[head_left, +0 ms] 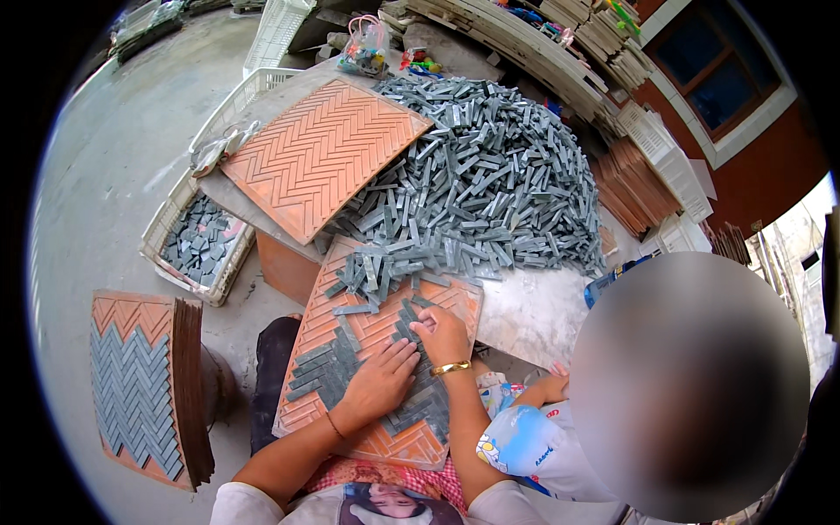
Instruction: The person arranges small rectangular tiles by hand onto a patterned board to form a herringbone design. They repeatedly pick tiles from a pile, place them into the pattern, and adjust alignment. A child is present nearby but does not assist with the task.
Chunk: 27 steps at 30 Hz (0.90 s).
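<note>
An orange herringbone mould board point(302, 411) lies tilted across my lap, partly filled with dark grey stone strips point(322, 372). My left hand point(382, 376) rests palm down on the laid strips, its fingers stretched out. Just to its right and farther up the board, my right hand point(442, 332) has its fingers pinched together at a grey stone strip, mostly hidden under the fingertips. A gold bracelet point(451, 368) circles the right wrist. Loose strips point(376, 271) spill over the board's far edge from a large heap of stone strips point(490, 166).
Another orange mould board point(328, 153) lies beyond at left. A white crate point(166, 254) holds small grey tiles. A stack of boards point(131, 394), its top one laid with strips, stands at left. Another person point(534, 437) sits close at my right. The table point(534, 306) carries the heap.
</note>
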{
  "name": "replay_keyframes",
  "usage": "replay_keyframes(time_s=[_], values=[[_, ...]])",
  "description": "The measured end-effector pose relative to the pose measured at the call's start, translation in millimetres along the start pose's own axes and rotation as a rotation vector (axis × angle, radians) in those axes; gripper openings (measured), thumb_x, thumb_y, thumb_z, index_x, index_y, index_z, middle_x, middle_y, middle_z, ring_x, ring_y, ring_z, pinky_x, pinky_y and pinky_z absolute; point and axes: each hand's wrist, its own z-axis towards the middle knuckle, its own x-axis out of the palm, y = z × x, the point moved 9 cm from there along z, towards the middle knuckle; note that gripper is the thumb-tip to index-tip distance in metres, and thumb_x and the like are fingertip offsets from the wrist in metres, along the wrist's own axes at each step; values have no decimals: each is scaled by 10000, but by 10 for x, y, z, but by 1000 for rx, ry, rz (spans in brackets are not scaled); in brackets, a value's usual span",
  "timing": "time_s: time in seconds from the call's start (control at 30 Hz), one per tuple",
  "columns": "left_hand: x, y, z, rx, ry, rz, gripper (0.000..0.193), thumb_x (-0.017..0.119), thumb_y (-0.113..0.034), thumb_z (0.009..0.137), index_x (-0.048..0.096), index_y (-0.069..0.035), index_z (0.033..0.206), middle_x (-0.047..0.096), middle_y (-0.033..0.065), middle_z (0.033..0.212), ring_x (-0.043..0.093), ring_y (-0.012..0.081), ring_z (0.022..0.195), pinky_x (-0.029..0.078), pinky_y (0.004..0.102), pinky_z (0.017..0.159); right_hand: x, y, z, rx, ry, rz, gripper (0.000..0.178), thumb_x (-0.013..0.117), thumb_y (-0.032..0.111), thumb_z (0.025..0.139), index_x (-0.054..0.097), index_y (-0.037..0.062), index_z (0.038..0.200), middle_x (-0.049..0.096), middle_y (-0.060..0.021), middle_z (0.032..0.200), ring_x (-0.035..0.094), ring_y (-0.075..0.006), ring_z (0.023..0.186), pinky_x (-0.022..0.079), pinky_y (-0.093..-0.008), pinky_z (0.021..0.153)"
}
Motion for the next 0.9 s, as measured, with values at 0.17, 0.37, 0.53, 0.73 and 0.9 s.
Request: replay_keyframes(time_s=[0.17, 0.37, 0.53, 0.73, 0.9], values=[[-145, 74, 156, -79, -72, 66, 523, 625, -196, 805, 480, -29, 1279, 465, 127, 1350, 402, 267, 1281, 288, 425, 1074, -340, 10, 104, -93, -183, -227, 204, 693, 48, 704, 648, 28, 901, 649, -130, 897, 624, -285, 752, 501, -350, 692], [-18, 140, 265, -140, -38, 127, 565, 625, -276, 813, 470, -36, 1300, 445, 110, 1377, 384, 258, 1298, 282, 409, 1080, -218, -82, 249, -213, 14, -91, 266, 684, 11, 681, 651, 25, 944, 617, -121, 967, 592, -310, 912, 478, -376, 797], [1, 134, 271, -134, -45, 126, 558, 620, -275, 819, 473, -30, 1298, 442, 107, 1381, 378, 258, 1302, 273, 405, 1087, -369, -45, 164, -250, -92, -176, 259, 664, -22, 676, 659, 67, 919, 607, -116, 922, 594, -314, 878, 483, -377, 773], [-14, 148, 257, -135, -36, 105, 559, 617, -258, 820, 461, -20, 1301, 439, 119, 1380, 372, 269, 1305, 270, 415, 1089, -426, -238, 91, -203, 64, -103, 214, 639, -30, 690, 661, 55, 885, 610, -121, 910, 598, -322, 851, 488, -376, 751], [-27, 140, 271, -130, -46, 84, 549, 615, -246, 820, 461, -18, 1296, 441, 124, 1375, 374, 272, 1302, 271, 419, 1088, -379, -200, 122, -215, 99, -6, 187, 668, 15, 688, 663, 45, 872, 611, -124, 851, 603, -305, 793, 488, -364, 718]])
